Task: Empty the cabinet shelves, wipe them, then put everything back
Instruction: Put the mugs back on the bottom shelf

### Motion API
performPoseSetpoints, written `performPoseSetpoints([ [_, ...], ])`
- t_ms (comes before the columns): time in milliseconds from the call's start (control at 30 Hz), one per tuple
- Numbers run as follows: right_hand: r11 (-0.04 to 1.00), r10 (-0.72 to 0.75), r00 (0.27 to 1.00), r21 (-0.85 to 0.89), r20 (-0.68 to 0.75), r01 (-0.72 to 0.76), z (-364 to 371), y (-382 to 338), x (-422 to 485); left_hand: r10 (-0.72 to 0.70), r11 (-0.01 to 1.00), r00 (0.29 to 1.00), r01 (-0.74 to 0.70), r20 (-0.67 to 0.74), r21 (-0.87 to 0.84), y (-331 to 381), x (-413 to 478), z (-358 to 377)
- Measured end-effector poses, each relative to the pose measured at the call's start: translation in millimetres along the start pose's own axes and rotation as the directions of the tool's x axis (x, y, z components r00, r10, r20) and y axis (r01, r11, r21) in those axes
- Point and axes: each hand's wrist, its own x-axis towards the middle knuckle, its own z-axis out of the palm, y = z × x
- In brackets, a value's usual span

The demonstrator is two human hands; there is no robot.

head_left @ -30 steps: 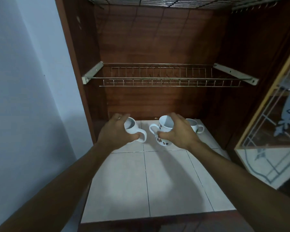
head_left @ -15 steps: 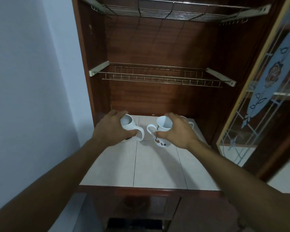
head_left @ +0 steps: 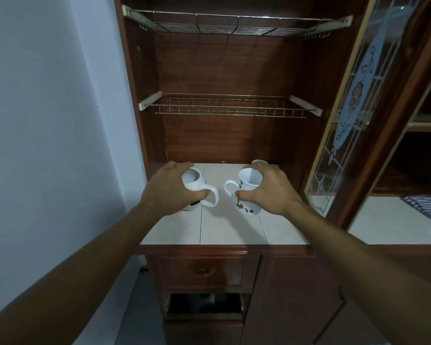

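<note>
My left hand [head_left: 171, 189] grips a white mug [head_left: 197, 184] by its body, handle pointing right, just above the tiled counter [head_left: 224, 229]. In my right hand [head_left: 268, 191] is a second white mug [head_left: 246, 192] with brown bean marks, handle pointing left. Both mugs are tilted with their mouths toward me. A third white mug [head_left: 259, 162] stands behind my right hand, mostly hidden. Above, the lower wire rack [head_left: 230, 108] and the upper wire rack [head_left: 237, 26] of the cabinet hold nothing.
A glass cabinet door [head_left: 346, 115] with an etched pattern hangs open to the right. A striped cloth [head_left: 426, 207] lies on the counter at far right. Below the counter are a drawer [head_left: 203, 270] and an open gap. A pale wall runs along the left.
The view has pulled back and tilted up, showing the upper rack and the drawer. Both hands still hold their mugs, now nearer the counter's front.
</note>
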Motion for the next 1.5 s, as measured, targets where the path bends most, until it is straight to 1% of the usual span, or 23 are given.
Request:
performPoseSetpoints([
  [133, 1.0, 0.005, 1.0, -0.003, -0.009, -0.005, -15, 0, -28, 0.017, 1.0, 1.0, -0.017, 0.009, 0.008, 13, -23, -9],
  [267, 1.0, 0.008, 1.0, -0.006, -0.013, -0.008, -34, 7, -52, 0.032, 0.999, 0.999, -0.032, -0.022, 0.013, 34, -44, -13],
  [533, 1.0, -0.008, 1.0, 0.025, -0.001, 0.008, -90, 56, -91, 0.013, 1.0, 0.998, -0.013, -0.064, 0.003, 112, -78, 5],
  [700, 1.0, 0.006, 1.0, -0.009, 0.0, -0.006, -138, 101, -119, 0.018, 0.999, 0.999, -0.019, -0.05, -0.027, 176, -95, 33],
  [767, 0.999, 0.03, 1.0, -0.013, -0.011, -0.03, -155, 119, -129, 0.034, 0.998, 0.998, -0.036, -0.054, -0.044, 197, -99, 44],
  [833, 0.997, 0.057, 0.998, -0.055, -0.02, -0.058, -170, 138, -138, 0.076, 0.995, 0.995, -0.079, -0.057, -0.064, 217, -101, 58],
  [967, 0.986, 0.118, 0.991, -0.106, -0.068, -0.125, -191, 171, -149, 0.104, 0.984, 0.994, -0.105, -0.011, -0.142, 251, -98, 80],
  [1133, 0.973, 0.172, 0.979, -0.139, -0.108, -0.186, -214, 201, -155, 0.14, 0.974, 0.99, -0.135, 0.017, -0.182, 287, -88, 104],
  [1367, 0.967, 0.196, 0.973, -0.142, -0.12, -0.212, -239, 265, -151, 0.164, 0.976, 0.985, -0.154, 0.056, -0.151, 344, -76, 146],
  [1433, 0.969, 0.19, 0.974, -0.133, -0.124, -0.206, -248, 286, -146, 0.171, 0.98, 0.984, -0.163, 0.058, -0.116, 362, -73, 160],
  [1500, 0.973, 0.168, 0.979, -0.138, -0.113, -0.183, -258, 310, -140, 0.148, 0.987, 0.985, -0.142, 0.085, -0.076, 382, -68, 178],
])
